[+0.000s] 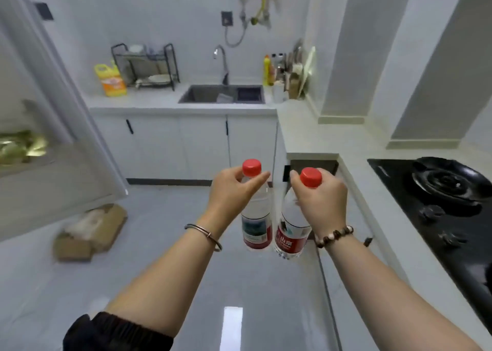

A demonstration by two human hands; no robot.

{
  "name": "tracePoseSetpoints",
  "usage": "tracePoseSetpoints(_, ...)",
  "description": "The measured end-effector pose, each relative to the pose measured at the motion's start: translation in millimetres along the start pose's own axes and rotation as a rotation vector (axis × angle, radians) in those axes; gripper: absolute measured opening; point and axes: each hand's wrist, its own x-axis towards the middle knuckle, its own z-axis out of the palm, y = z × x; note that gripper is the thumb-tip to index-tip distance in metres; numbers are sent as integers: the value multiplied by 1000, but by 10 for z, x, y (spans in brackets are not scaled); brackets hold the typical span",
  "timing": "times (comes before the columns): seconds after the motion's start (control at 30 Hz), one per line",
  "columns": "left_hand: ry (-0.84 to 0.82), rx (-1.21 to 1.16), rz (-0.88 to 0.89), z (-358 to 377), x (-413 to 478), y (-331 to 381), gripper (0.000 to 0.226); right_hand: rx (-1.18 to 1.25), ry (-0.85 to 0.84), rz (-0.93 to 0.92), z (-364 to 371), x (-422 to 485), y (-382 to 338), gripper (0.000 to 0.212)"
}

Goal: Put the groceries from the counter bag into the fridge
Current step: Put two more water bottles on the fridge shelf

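Left hand (234,191): you are pinching the left bottle (257,225) just under its red cap, your grip closing narrowly round the neck with thumb and fingers.
Right hand (323,204): you are wrapping your grip round the neck of the right bottle (290,231), and its red cap is poking out above your fingers.
Bottles: both are hanging in the air over the floor in front of you. They are sitting side by side and nearly touching at their red labels, with the right one tilting a little.
Fridge door (61,127): it is standing open on your left, well apart from the bottles. Something blurred and yellow-green is sitting inside.
Bench (306,127): it is running along the far wall and down your right side, carrying the sink (223,94) and the black stove (439,191).
Cardboard box (90,231): it is lying on the floor below the fridge door.
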Motion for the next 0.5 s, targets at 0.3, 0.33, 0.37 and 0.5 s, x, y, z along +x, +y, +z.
tracePoseSetpoints(0.3, 498, 147, -226, -1718, -848, -314, 36, 160, -456, -423, 1531, -506, -1035, 35)
tracePoseSetpoints(0.33, 560, 169, -250, -1871, -959, -325, 39, 192, -477, -505, 1643, -599, -1165, 34)
tracePoseSetpoints(0.37, 621, 186, -267, -2016, -1070, -329, 40, 226, -484, -596, 1739, -690, -1303, 32)
tracePoseSetpoints(0.5, 835, 286, -264, -2572, -1448, -272, 32, 337, -508, -825, 2048, -1009, -1867, 34)
